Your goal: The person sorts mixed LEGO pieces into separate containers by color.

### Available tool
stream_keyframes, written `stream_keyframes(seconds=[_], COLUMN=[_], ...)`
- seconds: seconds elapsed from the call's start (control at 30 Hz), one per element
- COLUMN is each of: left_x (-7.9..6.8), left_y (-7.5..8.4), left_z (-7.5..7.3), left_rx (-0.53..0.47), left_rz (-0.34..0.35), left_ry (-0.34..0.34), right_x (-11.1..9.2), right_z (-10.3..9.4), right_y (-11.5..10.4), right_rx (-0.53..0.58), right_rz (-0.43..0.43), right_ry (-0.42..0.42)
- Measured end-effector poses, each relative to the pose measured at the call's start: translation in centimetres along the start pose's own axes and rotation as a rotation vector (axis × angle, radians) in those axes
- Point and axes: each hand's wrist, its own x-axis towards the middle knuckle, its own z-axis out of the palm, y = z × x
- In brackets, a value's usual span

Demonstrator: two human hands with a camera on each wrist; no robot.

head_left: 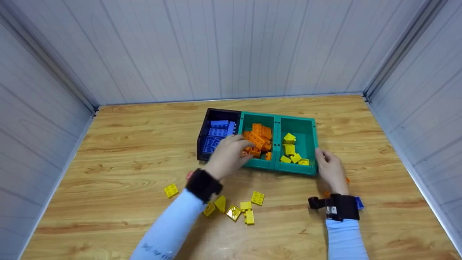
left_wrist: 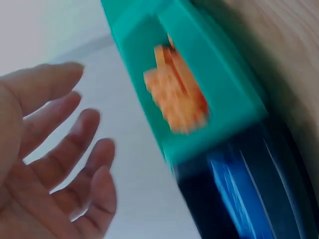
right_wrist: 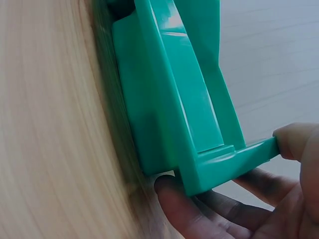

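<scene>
My left hand [head_left: 229, 155] is over the front left of the middle green bin [head_left: 258, 115], fingers loosely bent and apart. Nothing is between those fingers in the left wrist view. Orange bricks [head_left: 257, 139] lie piled in that bin, partly hidden by the hand. With my right hand [head_left: 331, 169] I grip the end wall of the right green bin [right_wrist: 149, 109], thumb at the rim and fingers beneath its edge. Several yellow bricks [head_left: 288, 148] sit inside it. Blue bricks [head_left: 218, 131] fill much of the dark bin [head_left: 203, 133] joined on the left.
Loose yellow bricks [head_left: 234, 212] are scattered on the wooden table [head_left: 126, 144] in front of the bins, one [head_left: 171, 190] farther left. A red piece [head_left: 189, 175] shows beside the left wrist. A blue piece [head_left: 359, 203] and orange bits lie by the right wrist. Pale walls enclose the table.
</scene>
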Motion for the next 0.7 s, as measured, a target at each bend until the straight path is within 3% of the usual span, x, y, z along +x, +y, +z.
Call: stream_keyframes(seconds=[0.17, 0.4, 0.53, 0.7], left_x=[-4.3, -10.2, -12.5, -14.7], left_y=[-3.5, -7.8, -9.4, -10.6], left_z=[-2.3, -3.8, -4.1, -3.6], left_rx=[-0.019, -0.088, -0.120, -0.126], left_rz=[-0.115, -0.322, -0.434, -0.486], left_ry=[-0.016, -0.032, -0.042, -0.090], right_x=[0.1, 0.1, 0.1, 0.1], right_z=[0.0, -0.2, -0.3, -0.1], right_y=[0.0, -0.2, -0.2, -0.2], right_rx=[0.008, -0.006, 0.000, 0.011], right_rz=[0.000, 0.010, 0.045, 0.055], right_ry=[0.000, -0.002, -0.024, -0.044])
